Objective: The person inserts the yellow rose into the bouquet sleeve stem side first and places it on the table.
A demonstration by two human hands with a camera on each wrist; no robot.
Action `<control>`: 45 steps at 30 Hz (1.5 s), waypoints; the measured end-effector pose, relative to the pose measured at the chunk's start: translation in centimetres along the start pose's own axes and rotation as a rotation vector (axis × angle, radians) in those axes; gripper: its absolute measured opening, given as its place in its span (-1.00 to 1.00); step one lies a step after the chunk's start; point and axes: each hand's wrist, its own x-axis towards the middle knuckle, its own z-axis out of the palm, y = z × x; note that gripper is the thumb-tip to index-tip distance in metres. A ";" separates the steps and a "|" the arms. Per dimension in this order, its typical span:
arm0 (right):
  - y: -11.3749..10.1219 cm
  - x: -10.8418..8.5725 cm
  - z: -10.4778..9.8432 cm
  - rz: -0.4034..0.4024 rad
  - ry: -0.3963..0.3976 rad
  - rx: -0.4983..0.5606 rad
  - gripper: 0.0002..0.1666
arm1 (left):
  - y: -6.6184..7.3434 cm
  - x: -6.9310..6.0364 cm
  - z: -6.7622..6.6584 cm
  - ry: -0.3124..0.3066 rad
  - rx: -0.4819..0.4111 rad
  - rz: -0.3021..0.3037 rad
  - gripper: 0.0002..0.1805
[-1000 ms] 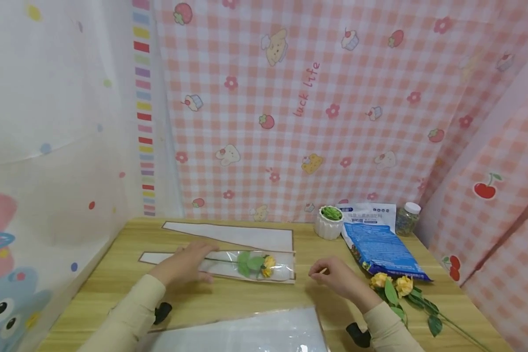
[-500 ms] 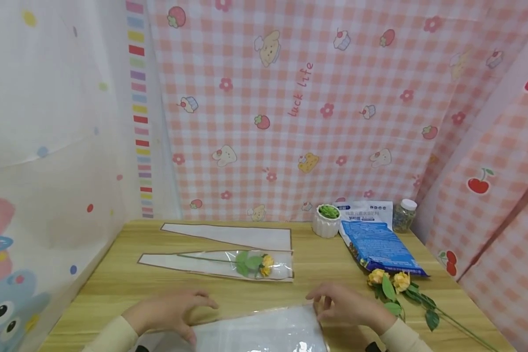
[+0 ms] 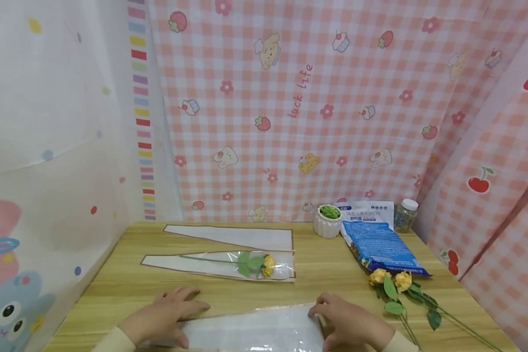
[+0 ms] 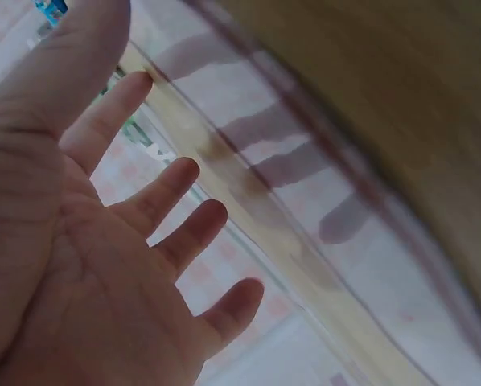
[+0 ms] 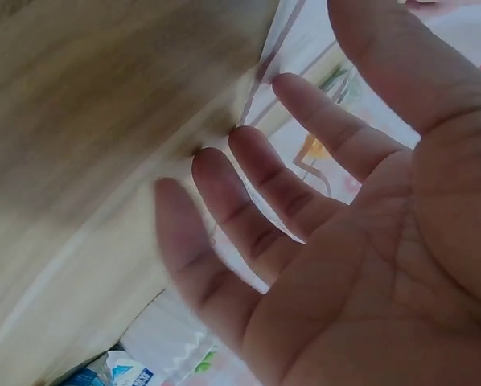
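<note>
A flat white flower sleeve (image 3: 255, 328) with a glossy clear face lies at the table's front edge, partly cut off by the head view. Over its left part my left hand (image 3: 169, 315) spreads its fingers; in the left wrist view they look fairly straight, with dark shadows on the white sleeve (image 4: 305, 133). At the sleeve's right end is my right hand (image 3: 349, 320), fingertips at the corner and thumb lower down the edge. Behind the hands, a yellow rose (image 3: 267, 265) lies inside a second brown-edged sleeve (image 3: 167, 262). No item is held in either palm.
Another white sleeve (image 3: 264, 238) lies farther back. At right are two loose yellow roses (image 3: 403, 282), a blue bag (image 3: 383, 247), a white pouch (image 3: 369, 211), a potted succulent (image 3: 327, 222) and a lidded jar (image 3: 406, 217). Patterned curtains (image 3: 246, 122) enclose the table.
My left hand has left the rose's stem end and come nearer, to the front sleeve. My right hand has lowered to that sleeve's right end. The rose stays in its sleeve.
</note>
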 end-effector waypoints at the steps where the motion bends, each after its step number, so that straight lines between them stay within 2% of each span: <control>1: -0.1 0.0 0.0 0.002 0.001 -0.008 -0.32 | -0.2 0.0 -0.1 0.007 -0.004 -0.008 -0.08; 8: -0.4 0.5 0.5 0.037 0.004 -0.078 -0.25 | -1.5 0.1 -0.4 0.035 0.033 -0.044 -0.07; 12: -0.7 0.7 0.8 0.022 0.052 -0.140 -0.35 | -1.7 0.1 -0.4 0.039 0.039 -0.056 -0.06; 15: -0.9 0.6 1.1 0.013 0.107 -0.149 -0.49 | -1.7 0.1 -0.4 0.047 0.049 -0.065 -0.05; 20: -0.9 0.8 1.4 0.032 0.173 -0.115 -0.64 | -1.7 0.0 -0.4 0.043 0.041 -0.071 -0.04; 25: -0.8 1.3 1.4 -0.005 0.207 -0.051 -0.81 | -1.8 -0.2 -0.5 0.049 0.031 -0.067 -0.04; 28: -0.8 1.3 1.2 -0.039 0.213 -0.024 -0.82 | -1.8 -0.2 -0.5 0.047 0.029 -0.067 -0.04; 32: -0.8 1.3 0.8 -0.076 0.266 0.019 -0.81 | -1.6 -0.3 -0.8 0.037 0.022 -0.083 -0.06; 35: -1.1 1.5 0.2 -0.120 0.338 0.069 -0.81 | -0.9 -0.1 -1.2 0.037 0.021 -0.065 -0.11; 39: -1.8 1.6 -0.5 -0.190 0.412 0.094 -0.82 | 0.9 1.1 -1.3 0.038 0.045 0.014 -0.14; 41: -2.3 1.5 -0.8 -0.209 0.435 0.109 -0.81 | 2.2 1.9 -1.1 0.037 0.059 0.030 -0.09; 43: -2.9 1.5 -1.0 -0.203 0.448 0.135 -0.79 | 3.9 2.8 -0.8 0.067 0.095 0.041 0.00; 45: -3.4 1.5 -1.2 -0.209 0.465 0.148 -0.79 | 5.7 3.7 -0.2 0.122 0.149 0.062 0.14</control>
